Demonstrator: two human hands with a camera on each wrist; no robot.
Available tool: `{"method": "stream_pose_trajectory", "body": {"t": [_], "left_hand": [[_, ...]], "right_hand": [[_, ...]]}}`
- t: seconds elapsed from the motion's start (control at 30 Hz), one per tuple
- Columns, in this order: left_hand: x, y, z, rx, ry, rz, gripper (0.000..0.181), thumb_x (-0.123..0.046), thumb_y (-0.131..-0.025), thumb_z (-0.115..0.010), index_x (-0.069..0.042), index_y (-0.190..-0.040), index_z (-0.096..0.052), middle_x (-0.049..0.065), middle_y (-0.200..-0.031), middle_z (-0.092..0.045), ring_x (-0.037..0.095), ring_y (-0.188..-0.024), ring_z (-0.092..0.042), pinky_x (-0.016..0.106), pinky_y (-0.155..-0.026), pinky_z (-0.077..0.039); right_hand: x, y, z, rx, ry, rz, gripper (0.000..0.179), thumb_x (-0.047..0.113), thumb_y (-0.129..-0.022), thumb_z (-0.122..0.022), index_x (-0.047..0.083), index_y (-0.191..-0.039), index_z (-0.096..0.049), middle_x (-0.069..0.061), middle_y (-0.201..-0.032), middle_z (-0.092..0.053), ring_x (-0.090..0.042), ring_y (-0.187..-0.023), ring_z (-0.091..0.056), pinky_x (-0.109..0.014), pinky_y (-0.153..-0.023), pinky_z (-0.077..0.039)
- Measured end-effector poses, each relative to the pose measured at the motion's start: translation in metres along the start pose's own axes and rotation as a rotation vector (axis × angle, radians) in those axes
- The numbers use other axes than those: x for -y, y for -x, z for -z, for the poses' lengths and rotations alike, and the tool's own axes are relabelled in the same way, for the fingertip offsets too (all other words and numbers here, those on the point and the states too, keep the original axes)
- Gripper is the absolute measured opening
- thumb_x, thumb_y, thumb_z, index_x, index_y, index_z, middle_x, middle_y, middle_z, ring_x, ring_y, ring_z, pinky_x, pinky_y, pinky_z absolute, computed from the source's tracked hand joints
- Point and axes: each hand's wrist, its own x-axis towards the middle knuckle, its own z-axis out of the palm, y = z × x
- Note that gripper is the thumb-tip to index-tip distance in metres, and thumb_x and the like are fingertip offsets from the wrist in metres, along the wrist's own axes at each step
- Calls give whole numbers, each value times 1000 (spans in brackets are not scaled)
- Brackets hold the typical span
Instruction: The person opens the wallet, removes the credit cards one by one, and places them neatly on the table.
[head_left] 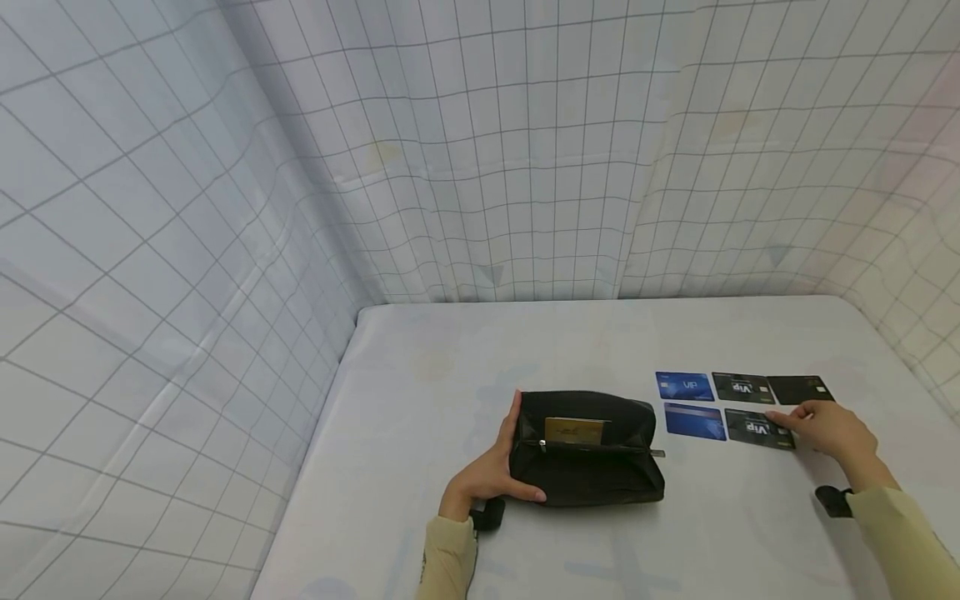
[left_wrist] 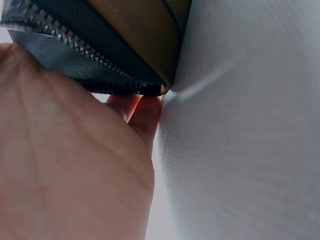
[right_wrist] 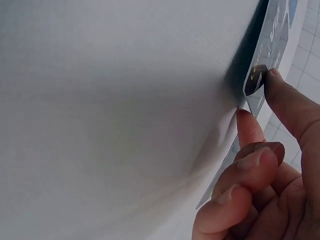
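A black zip wallet (head_left: 592, 487) lies unzipped on the white table, a gold card (head_left: 573, 430) showing inside it. My left hand (head_left: 487, 473) holds the wallet's left end, thumb along the front and fingers at the left side. In the left wrist view the fingertips (left_wrist: 146, 112) touch the wallet's corner (left_wrist: 125, 65) beside its zip. On the right, my right hand (head_left: 832, 433) pinches the right end of a black Vip card (head_left: 750, 427). The right wrist view shows the thumb on that card's face (right_wrist: 262, 65) and the index fingertip at its edge.
Around that card lie a blue VIP card (head_left: 684, 386), another black Vip card (head_left: 742, 388), a plain dark card (head_left: 797, 389) and a blue striped card (head_left: 694, 422). White grid-patterned curtains (head_left: 495, 167) stand behind the table (head_left: 420, 358) and at its sides.
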Motion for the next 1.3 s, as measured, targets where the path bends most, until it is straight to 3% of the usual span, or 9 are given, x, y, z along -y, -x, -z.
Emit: {"method": "stream_pose_trajectory", "body": {"t": [0.17, 0.33, 0.4, 0.63, 0.83, 1.1, 1.3], "left_hand": [[22, -4, -4, -16, -20, 12, 134, -26, -66, -85, -38, -142, 25, -16, -150, 24, 19, -141, 13, 61, -107, -13], [25, -5, -3, -25, -32, 9, 135, -27, -65, -85, -35, -143, 24, -14, -151, 23, 20, -141, 12, 62, -106, -14], [22, -4, -3, -23, -36, 10, 135, -24, -65, -85, -34, -143, 25, -14, -151, 23, 21, -141, 12, 62, -106, -14], [-9, 2, 2, 8, -18, 20, 131, -21, -69, -83, -25, -144, 25, -7, -151, 24, 25, -140, 14, 61, -107, -14], [-15, 4, 2, 13, -9, 43, 130, -22, -70, -82, -28, -144, 25, -7, -151, 24, 25, -140, 15, 60, -107, -13], [-13, 4, 1, 21, -1, 36, 129, -22, -71, -81, -29, -144, 25, -6, -151, 24, 25, -140, 16, 61, -107, -12], [-13, 4, 1, 19, -6, 32, 130, -21, -70, -82, -29, -143, 25, -7, -151, 25, 25, -140, 16, 60, -108, -12]], "right_hand": [[1, 2, -1, 6, -14, -27, 72, 67, -83, -48, -3, -94, -58, -9, -73, -54, -22, -64, -49, -34, -51, -35], [2, 1, -3, -2, -22, -46, 73, 68, -81, -49, -3, -96, -58, -11, -75, -53, -22, -64, -48, -35, -52, -35], [2, 1, -3, -7, -21, -57, 74, 69, -81, -49, -3, -95, -58, -11, -75, -53, -22, -64, -47, -35, -53, -35], [3, 0, -5, -19, -8, -86, 73, 67, -81, -50, -4, -96, -57, -13, -75, -53, -23, -64, -47, -36, -54, -34], [5, 2, -4, -17, 9, -89, 73, 65, -85, -47, -6, -98, -56, -16, -78, -55, -24, -65, -47, -37, -54, -35], [18, 14, -1, -84, 27, -22, 72, 67, -86, -43, -3, -96, -57, -20, -83, -59, -25, -64, -49, -36, -51, -36], [51, 25, 8, -220, 25, 124, 60, 61, -89, -44, 3, -86, -59, -9, -70, -57, -21, -57, -46, -32, -44, -33]]}}
